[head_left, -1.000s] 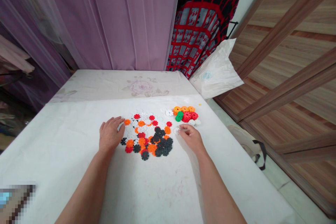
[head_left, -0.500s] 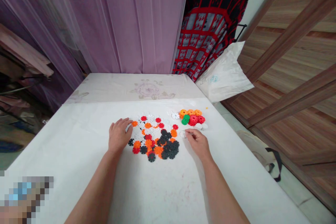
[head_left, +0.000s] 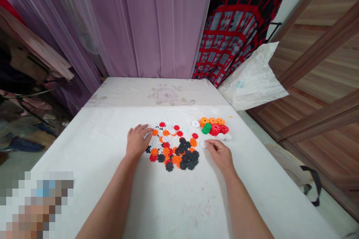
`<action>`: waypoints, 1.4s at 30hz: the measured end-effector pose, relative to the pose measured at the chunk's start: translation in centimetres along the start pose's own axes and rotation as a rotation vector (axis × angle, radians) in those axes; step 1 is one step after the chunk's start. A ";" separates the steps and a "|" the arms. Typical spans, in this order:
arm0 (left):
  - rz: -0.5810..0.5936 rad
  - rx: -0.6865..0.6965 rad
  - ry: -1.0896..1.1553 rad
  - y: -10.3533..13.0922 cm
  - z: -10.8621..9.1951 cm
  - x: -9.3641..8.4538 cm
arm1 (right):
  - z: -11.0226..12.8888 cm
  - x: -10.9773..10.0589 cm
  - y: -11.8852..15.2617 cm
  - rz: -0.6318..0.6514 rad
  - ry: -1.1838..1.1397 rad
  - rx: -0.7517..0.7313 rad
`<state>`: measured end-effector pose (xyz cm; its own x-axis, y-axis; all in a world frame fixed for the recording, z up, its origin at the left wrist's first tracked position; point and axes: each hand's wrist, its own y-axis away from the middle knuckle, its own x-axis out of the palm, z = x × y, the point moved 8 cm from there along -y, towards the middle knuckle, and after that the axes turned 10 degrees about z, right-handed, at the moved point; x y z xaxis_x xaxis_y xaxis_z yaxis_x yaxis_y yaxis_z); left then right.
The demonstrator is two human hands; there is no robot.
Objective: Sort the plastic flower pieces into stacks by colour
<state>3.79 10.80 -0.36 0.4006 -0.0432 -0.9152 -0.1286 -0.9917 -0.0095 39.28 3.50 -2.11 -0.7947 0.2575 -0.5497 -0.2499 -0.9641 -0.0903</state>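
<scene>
A spread of flat notched discs in black, orange, red and white lies mid-table, with black discs (head_left: 190, 158) heaped at its right. My left hand (head_left: 138, 140) rests at the pile's left edge, fingers apart, its fingertips by an orange disc (head_left: 155, 132). My right hand (head_left: 221, 154) pinches a white disc (head_left: 203, 144) at the pile's right side. Beyond it are grouped stacks: orange discs (head_left: 212, 121), red discs (head_left: 215, 129), a green stack (head_left: 206, 128) and white discs (head_left: 221, 136). A single white disc (head_left: 195, 123) lies left of them.
The table (head_left: 174, 201) has a white cover with a flowered strip at the back. A white bag (head_left: 252, 86) hangs at its back right corner. Purple curtains, a wooden cabinet and clothes on a rack surround it. A pixelated patch covers the lower left.
The whole view has shifted, so the table and both hands appear further right. The hands keep nearly the same places beside the discs.
</scene>
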 end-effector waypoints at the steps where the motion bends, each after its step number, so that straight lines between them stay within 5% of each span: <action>1: -0.002 0.002 0.003 0.0 0.2 0.1 | 0.0 0.0 0.0 -0.001 -0.003 0.003; 42: 0.034 0.101 0.247 -0.8 0.9 0.4 | -0.7 0.1 0.1 0.019 -0.075 0.040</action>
<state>3.24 11.73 -1.06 0.6018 -0.1171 -0.7900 -0.2305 -0.9726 -0.0314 39.56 3.40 -2.74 -0.8380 0.2452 -0.4875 -0.2554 -0.9657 -0.0466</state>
